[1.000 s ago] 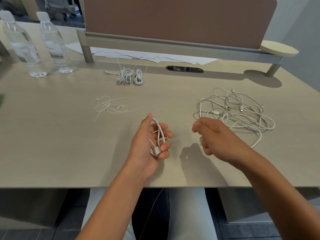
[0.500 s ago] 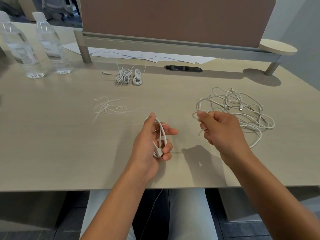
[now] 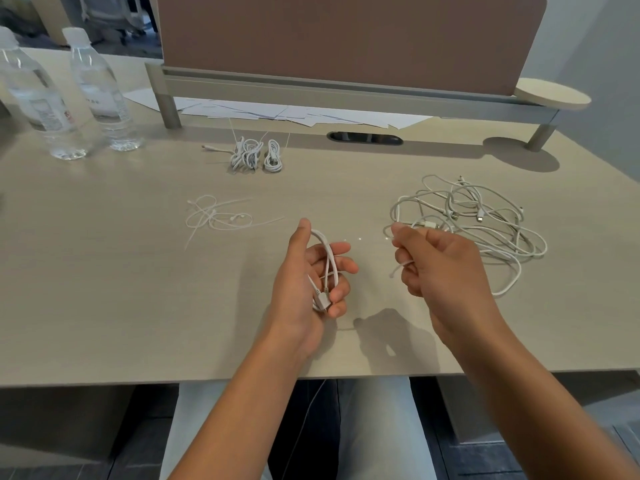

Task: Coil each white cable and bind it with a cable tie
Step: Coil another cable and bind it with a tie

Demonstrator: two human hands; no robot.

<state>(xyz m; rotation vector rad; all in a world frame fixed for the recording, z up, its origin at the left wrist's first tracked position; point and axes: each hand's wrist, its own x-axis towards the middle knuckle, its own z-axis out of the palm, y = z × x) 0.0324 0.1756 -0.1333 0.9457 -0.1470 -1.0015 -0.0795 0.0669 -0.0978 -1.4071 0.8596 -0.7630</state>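
1. your left hand curls round a half-wound white cable above the desk;
2. your right hand pinches another strand beside the tangled cable pile;
3. the cable ties lie left.

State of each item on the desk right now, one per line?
left hand: holds coiled cable, untied
right hand: pinches a white strand
cable pile: tangled, loose
finished bundles: coiled, tied
cable ties: loose
water bottles: upright, capped
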